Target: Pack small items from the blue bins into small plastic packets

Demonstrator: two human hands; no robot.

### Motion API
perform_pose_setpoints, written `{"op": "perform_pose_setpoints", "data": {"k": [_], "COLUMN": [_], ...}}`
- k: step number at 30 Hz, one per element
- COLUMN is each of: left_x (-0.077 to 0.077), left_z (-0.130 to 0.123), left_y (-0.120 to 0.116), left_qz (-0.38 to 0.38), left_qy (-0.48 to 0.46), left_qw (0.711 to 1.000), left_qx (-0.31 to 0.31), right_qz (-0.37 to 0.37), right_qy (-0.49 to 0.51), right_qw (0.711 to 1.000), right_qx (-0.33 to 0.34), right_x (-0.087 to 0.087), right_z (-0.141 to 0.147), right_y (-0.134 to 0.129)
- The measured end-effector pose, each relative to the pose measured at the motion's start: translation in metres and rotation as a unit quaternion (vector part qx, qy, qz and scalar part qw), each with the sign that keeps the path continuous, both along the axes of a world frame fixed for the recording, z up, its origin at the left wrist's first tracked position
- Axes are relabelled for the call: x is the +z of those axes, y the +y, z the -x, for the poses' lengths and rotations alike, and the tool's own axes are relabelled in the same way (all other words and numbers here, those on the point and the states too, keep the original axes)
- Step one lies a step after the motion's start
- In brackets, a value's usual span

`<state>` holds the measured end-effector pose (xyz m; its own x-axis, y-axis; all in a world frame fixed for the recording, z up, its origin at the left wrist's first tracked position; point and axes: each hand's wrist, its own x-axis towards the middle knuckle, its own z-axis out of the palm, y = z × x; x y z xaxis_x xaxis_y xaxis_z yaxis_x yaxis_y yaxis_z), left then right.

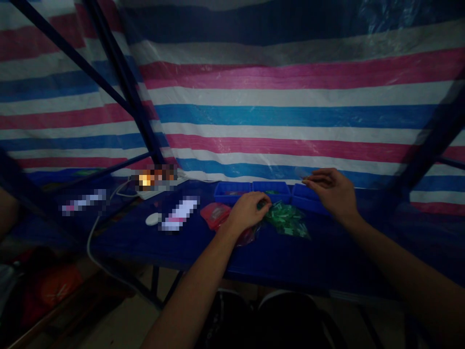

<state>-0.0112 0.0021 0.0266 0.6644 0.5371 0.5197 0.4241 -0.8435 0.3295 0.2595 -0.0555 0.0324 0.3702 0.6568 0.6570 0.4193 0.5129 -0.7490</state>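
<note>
My left hand (250,209) has its fingers curled at the left edge of a clear bag of small green pieces (288,220); what they hold, if anything, is hidden. My right hand (332,189) is raised over the right blue tray (305,196), thumb and fingers pinched on a small thing too dim to make out. Two more blue trays, the left tray (227,194) and the middle tray (281,189), stand behind my left hand. A red bag (215,214) lies to the left of that hand, and part of a clear bag (249,236) shows below it.
The dark blue table (163,249) carries a blurred-out phone-like object (181,213), a round white lid (153,219) and a white power strip (160,190) with a cable. Blue metal poles (136,104) stand at left and right before a striped sheet (272,114).
</note>
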Motion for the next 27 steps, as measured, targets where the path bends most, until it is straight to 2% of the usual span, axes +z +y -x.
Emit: {"op": "perform_pose_setpoints", "data": {"k": [4, 8, 10, 13, 16, 19, 21, 24, 27], "left_x": [-0.006, -0.012, -0.014, -0.015, -0.013, -0.009, -0.005, 0.001, 0.004], "left_z": [0.002, 0.003, 0.004, 0.004, 0.004, 0.003, 0.001, -0.003, -0.007], "left_y": [0.005, 0.011, 0.012, 0.012, 0.01, 0.007, 0.004, -0.002, -0.008], "left_qz": [-0.03, -0.018, -0.014, -0.014, -0.01, -0.014, -0.014, 0.015, 0.054], "left_qy": [0.013, 0.055, 0.058, 0.054, 0.026, -0.042, -0.085, -0.12, -0.124], "left_qw": [0.999, 0.996, 0.995, 0.995, 0.996, 0.995, 0.993, 0.993, 0.99], "left_qx": [0.039, 0.069, 0.078, 0.079, 0.081, 0.092, 0.082, 0.02, -0.047], "right_qz": [-0.047, -0.028, -0.003, 0.054, 0.085, 0.079, 0.074, 0.077, 0.096], "right_qy": [-0.103, -0.264, -0.342, -0.425, -0.422, -0.377, -0.332, -0.244, -0.187], "right_qw": [0.99, 0.953, 0.93, 0.901, 0.901, 0.922, 0.94, 0.965, 0.967], "right_qx": [-0.089, -0.145, -0.133, -0.071, -0.048, -0.047, -0.019, 0.061, 0.142], "right_x": [0.008, 0.011, 0.007, -0.005, -0.013, -0.013, -0.011, -0.01, -0.016], "right_z": [-0.016, -0.031, -0.038, -0.044, -0.042, -0.027, -0.011, 0.017, 0.039], "right_y": [-0.006, -0.006, -0.001, 0.011, 0.017, 0.011, 0.003, -0.008, -0.012]}}
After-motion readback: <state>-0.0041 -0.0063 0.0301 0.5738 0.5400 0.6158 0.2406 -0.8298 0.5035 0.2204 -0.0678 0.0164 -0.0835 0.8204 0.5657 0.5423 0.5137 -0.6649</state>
